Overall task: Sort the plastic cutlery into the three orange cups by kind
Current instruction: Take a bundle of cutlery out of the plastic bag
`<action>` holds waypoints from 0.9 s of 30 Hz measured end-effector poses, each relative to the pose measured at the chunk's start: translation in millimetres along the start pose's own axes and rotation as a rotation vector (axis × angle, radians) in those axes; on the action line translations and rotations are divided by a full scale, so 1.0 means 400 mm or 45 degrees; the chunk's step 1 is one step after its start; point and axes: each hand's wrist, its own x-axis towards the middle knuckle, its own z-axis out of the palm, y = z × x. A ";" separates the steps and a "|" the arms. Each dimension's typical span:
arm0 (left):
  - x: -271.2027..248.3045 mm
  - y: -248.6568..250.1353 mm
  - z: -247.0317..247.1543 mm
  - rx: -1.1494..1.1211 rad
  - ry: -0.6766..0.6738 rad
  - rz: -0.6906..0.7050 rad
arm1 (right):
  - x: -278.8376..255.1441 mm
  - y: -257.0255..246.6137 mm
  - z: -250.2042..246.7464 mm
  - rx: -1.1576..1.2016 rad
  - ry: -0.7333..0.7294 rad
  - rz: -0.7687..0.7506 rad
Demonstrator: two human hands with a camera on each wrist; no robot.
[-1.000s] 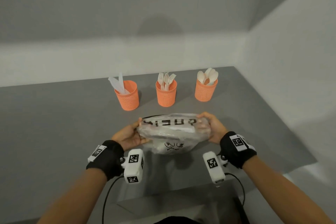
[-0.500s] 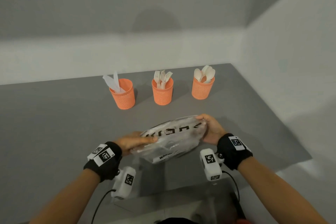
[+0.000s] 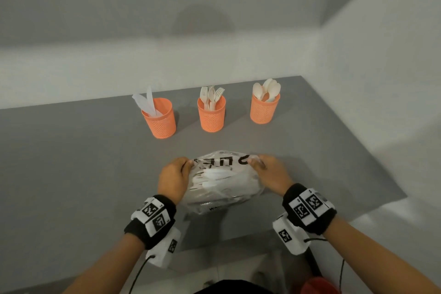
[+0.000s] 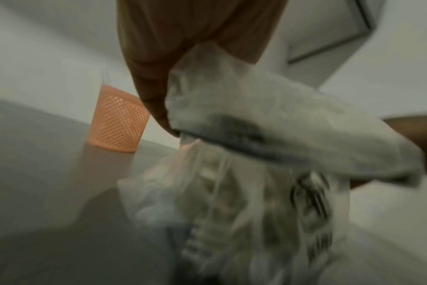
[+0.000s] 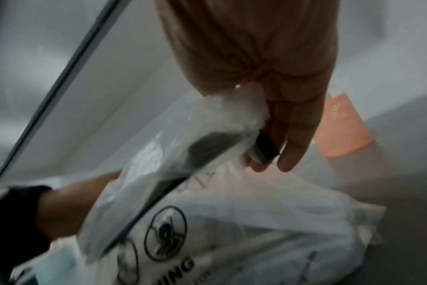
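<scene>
Now both hands, left hand (image 3: 173, 179), right hand (image 3: 270, 175), gripping clear bag (image 3: 224, 181) (cutlery inside), above table (image 3: 71, 162)

From my remote station, the left hand (image 4: 183, 48) at upper centre pinches a blurred clear plastic bag (image 4: 232, 192) that fills the lower right. One orange mesh cup (image 4: 118, 119) stands at centre left on the grey table (image 4: 37, 192).

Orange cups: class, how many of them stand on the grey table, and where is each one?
3, in a row beyond the bag: the left cup holds knives, the middle cup forks, the right cup spoons. None seems hidden.
</scene>
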 end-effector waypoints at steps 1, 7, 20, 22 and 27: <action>0.012 0.007 -0.003 -0.031 -0.032 -0.061 | 0.007 -0.003 -0.001 0.047 -0.013 0.021; 0.128 0.040 0.004 -0.607 -0.348 -0.667 | 0.072 -0.006 -0.014 0.937 -0.166 0.416; 0.065 0.031 -0.037 0.181 -0.250 -0.408 | 0.041 0.045 -0.047 -0.179 -0.186 0.285; 0.030 0.015 -0.071 0.463 -0.413 -0.417 | 0.021 0.042 -0.058 -0.151 -0.273 0.361; -0.020 -0.011 -0.054 -0.083 -0.575 -0.600 | -0.004 0.018 -0.065 0.633 -0.414 0.555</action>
